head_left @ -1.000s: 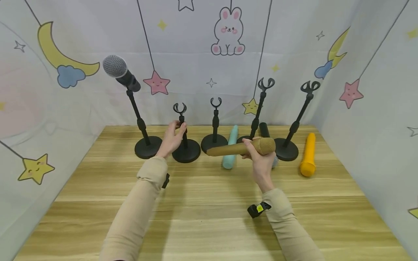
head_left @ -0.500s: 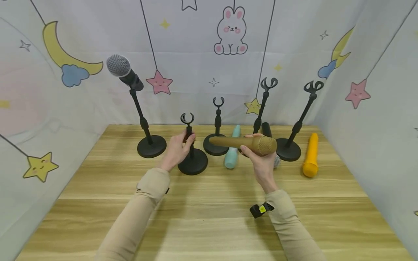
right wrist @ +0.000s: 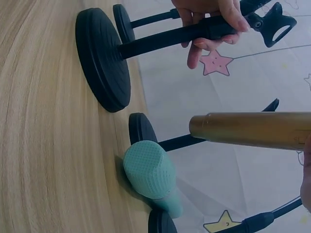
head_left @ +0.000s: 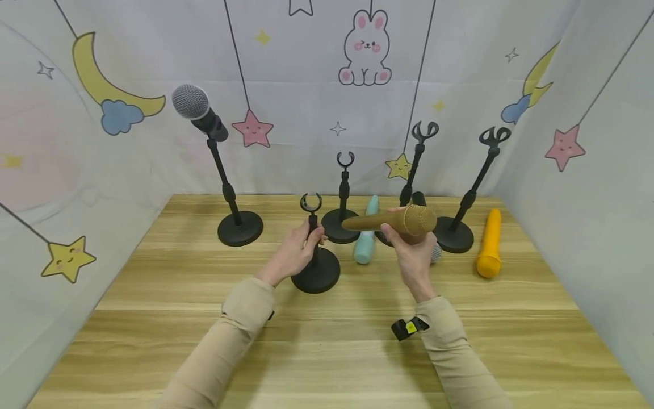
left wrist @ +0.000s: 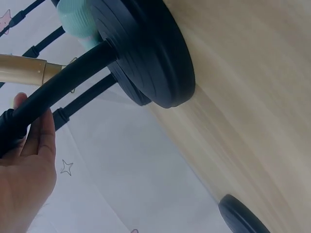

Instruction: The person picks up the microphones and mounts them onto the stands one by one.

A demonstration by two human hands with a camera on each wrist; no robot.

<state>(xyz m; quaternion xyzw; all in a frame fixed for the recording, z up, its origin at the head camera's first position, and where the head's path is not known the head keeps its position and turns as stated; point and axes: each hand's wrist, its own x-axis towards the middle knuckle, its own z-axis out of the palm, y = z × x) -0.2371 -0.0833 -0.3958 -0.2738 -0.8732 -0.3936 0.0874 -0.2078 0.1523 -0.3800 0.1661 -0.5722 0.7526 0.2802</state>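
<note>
My left hand [head_left: 292,254] grips the pole of a short black microphone stand [head_left: 318,274], whose C-shaped clip points up, bare. In the left wrist view the stand's round base [left wrist: 155,53] is at the tabletop, the fingers curled behind the pole. My right hand [head_left: 415,258] holds a gold microphone [head_left: 373,221] level in the air, its mesh head to the right and its handle end toward the gripped stand. The right wrist view shows that gold handle [right wrist: 252,130] apart from the stand pole [right wrist: 165,41].
A stand at left carries a silver-headed black microphone [head_left: 204,116]. Behind are more bare stands [head_left: 343,218], [head_left: 462,210]. A mint microphone [head_left: 365,247], a dark one [head_left: 436,253] partly hidden, and an orange one [head_left: 489,244] lie on the wooden table [head_left: 327,352].
My left hand has brought the short stand nearer and to the right, away from the back row. The right hand stays about in place; the gold microphone's handle has tilted slightly.
</note>
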